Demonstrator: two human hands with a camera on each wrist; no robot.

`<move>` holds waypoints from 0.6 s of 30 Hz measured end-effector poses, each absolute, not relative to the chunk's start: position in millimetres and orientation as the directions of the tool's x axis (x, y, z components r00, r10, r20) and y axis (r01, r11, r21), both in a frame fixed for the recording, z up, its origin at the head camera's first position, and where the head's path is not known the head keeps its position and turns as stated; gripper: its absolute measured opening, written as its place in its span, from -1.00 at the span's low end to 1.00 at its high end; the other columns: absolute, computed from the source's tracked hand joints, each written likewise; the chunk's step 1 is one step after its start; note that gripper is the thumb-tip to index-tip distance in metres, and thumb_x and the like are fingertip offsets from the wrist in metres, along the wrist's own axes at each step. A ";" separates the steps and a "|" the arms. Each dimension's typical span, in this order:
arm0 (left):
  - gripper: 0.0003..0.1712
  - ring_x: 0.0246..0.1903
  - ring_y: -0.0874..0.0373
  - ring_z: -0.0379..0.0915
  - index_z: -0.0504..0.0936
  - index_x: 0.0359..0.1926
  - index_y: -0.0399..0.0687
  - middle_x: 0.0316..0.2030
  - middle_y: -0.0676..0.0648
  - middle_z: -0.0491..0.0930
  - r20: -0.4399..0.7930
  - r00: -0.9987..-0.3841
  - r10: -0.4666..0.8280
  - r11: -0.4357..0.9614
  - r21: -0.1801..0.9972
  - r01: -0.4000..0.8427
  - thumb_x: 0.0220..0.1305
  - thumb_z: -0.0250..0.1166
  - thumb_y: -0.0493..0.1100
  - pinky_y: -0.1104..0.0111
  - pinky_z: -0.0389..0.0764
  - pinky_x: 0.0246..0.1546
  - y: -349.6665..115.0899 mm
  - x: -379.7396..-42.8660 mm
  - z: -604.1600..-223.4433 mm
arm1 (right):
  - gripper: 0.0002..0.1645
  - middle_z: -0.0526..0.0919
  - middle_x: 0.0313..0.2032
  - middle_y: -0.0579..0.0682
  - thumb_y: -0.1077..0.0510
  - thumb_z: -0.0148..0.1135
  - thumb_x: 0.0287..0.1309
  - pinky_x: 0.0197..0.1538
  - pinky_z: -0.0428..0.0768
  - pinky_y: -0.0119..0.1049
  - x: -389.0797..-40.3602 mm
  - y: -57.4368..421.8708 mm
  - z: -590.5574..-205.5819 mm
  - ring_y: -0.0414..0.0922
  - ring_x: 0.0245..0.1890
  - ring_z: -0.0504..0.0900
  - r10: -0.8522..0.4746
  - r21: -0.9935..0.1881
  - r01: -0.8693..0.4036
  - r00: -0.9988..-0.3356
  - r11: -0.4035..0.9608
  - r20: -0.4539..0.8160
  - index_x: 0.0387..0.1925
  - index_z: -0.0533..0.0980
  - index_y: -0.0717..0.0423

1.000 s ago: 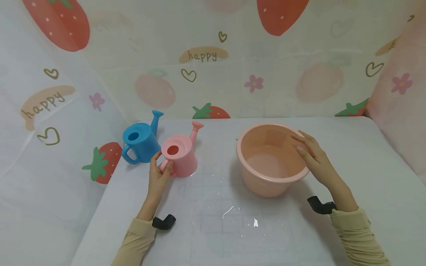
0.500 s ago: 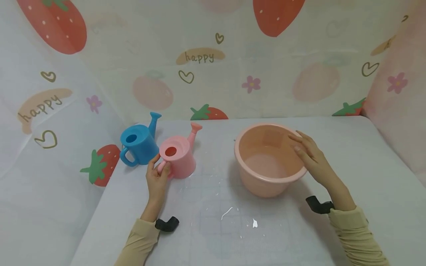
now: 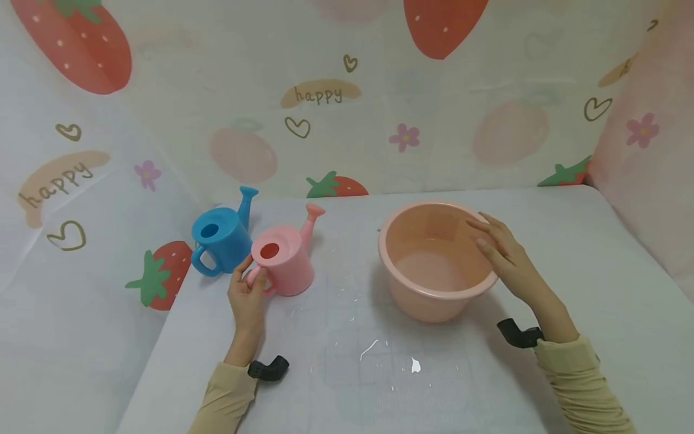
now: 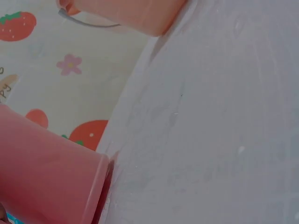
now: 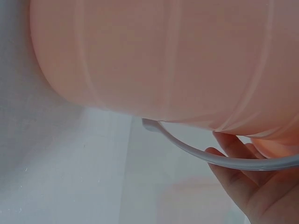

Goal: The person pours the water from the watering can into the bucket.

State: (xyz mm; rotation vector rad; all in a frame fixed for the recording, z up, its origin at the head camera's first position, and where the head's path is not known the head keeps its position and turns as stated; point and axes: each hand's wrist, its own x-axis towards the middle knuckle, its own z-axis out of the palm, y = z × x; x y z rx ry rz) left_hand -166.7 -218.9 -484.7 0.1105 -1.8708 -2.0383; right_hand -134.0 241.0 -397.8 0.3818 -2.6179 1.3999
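My left hand point(image 3: 246, 304) grips the handle of a pink toy watering can point(image 3: 290, 268), thumb and fingers around it. The can's side also fills the lower left of the left wrist view. Just behind and left of it stands a blue watering can point(image 3: 225, 241). At the right, my right hand point(image 3: 506, 259) touches the upper side of a peach plastic bucket point(image 3: 434, 304), its fingers fairly straight at the rim. In the right wrist view, the grey carrying handle point(image 5: 224, 161) crosses in front of that hand's fingers point(image 5: 229, 177).
The white table point(image 3: 336, 386) carries wet, shiny drops in front of the bucket. A fruit-patterned cloth point(image 3: 368, 108) hangs behind the table and along its sides. A black wrist camera point(image 3: 269, 369) juts from the left sleeve, another black wrist camera point(image 3: 518, 334) from the right.
The whole head view has drifted slightly. My left hand has shifted a little left, drawing the pink can's top toward the blue can. The right hand and bucket stay together.
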 end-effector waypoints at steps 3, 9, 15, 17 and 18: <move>-0.47 -0.08 0.23 0.51 0.34 0.21 -0.05 -0.01 -0.13 0.54 0.213 -0.923 -0.321 -0.060 0.968 0.244 0.23 0.23 -0.11 0.52 0.53 -0.09 -222.4 -165.2 -478.2 | -0.50 0.01 0.40 -0.02 0.10 -0.10 0.37 0.20 0.07 0.34 -134.4 240.2 -397.2 0.07 0.40 -0.05 -0.155 -0.793 -0.294 -0.956 0.533 0.250 0.32 0.25 -0.05; -0.48 -0.27 0.23 0.42 0.33 0.21 -0.17 -0.07 -0.03 0.55 0.258 -0.911 -0.321 -0.103 0.947 0.304 0.25 0.20 -0.18 0.63 0.50 -0.23 -226.2 -161.6 -453.0 | -0.50 0.02 0.40 0.00 0.09 -0.09 0.37 0.20 0.07 0.35 -134.0 239.3 -394.2 0.05 0.40 -0.06 -0.162 -0.790 -0.308 -0.951 0.531 0.262 0.31 0.25 -0.07; -0.51 -0.12 0.20 0.47 0.32 0.20 -0.23 0.02 -0.06 0.51 0.299 -0.910 -0.288 -0.178 0.917 0.358 0.26 0.17 -0.26 0.54 0.52 -0.09 -228.8 -157.5 -429.7 | -0.50 0.03 0.40 0.02 0.11 -0.09 0.36 0.22 0.05 0.34 -134.3 239.3 -396.1 0.05 0.40 -0.06 -0.158 -0.792 -0.310 -0.951 0.525 0.267 0.31 0.25 -0.02; -0.52 -0.05 0.18 0.49 0.33 0.19 -0.24 0.04 -0.10 0.51 0.315 -0.908 -0.275 -0.202 0.905 0.375 0.26 0.16 -0.30 0.49 0.51 -0.05 -229.6 -156.3 -425.1 | -0.50 0.02 0.40 0.03 0.12 -0.11 0.37 0.21 0.04 0.35 -134.5 239.3 -397.6 0.07 0.40 -0.07 -0.158 -0.796 -0.306 -0.952 0.523 0.262 0.31 0.25 0.02; -0.52 -0.03 0.17 0.50 0.34 0.19 -0.26 0.05 -0.10 0.52 0.323 -0.907 -0.269 -0.214 0.899 0.384 0.26 0.16 -0.32 0.46 0.51 -0.03 -229.8 -155.7 -423.3 | -0.50 0.02 0.40 0.04 0.12 -0.11 0.37 0.21 0.04 0.35 -134.7 239.3 -398.5 0.09 0.40 -0.07 -0.158 -0.795 -0.304 -0.953 0.525 0.259 0.31 0.24 0.03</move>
